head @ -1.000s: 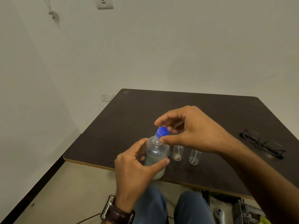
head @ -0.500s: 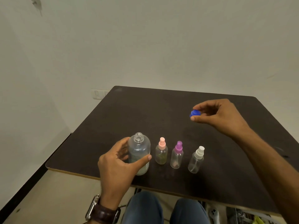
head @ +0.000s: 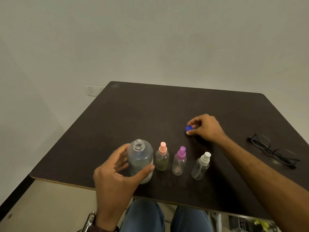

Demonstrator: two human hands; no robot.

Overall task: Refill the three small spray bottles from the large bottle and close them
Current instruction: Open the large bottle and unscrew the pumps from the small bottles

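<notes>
Denim-clad knees (head: pixel 145 215) fill the nearest strip of the view, tucked under the near edge of a dark brown bench (head: pixel 150 111) with a pale rim. Pale floor (head: pixel 41 206) shows at lower left, and clutter too blurred to tell at lower right. Plain off-white walls (head: pixel 150 39) close the room beyond the bench, with a switch plate (head: pixel 93 90) low on the wall by the far left corner.

Four bottles stand upright in a row near the front edge: one large bottle (head: pixel 140 158) at the left, clear, its neck open and uncapped, and three small spray bottles to its right. They stand apart from each other, each with its sprayer top on: the pink-topped bottle (head: pixel 162 156) just beside the large one, then the purple-topped bottle (head: pixel 179 160), then the white-topped bottle (head: pixel 201 165). One blue cap (head: pixel 188 128) and one pair of glasses (head: pixel 274 151) complete the count; the glasses lie folded open at the right side of the bench, well apart from the bottles.

The left hand (head: pixel 115 174), a watch at its wrist, wraps loosely around the large bottle, thumb across the near face and fingers (head: pixel 122 151) curled behind its left side. Farther back and to the right, the right hand (head: pixel 206 127) pinches the blue cap between thumb and fingers, down at the bench surface; whether the cap touches the surface cannot be told.
</notes>
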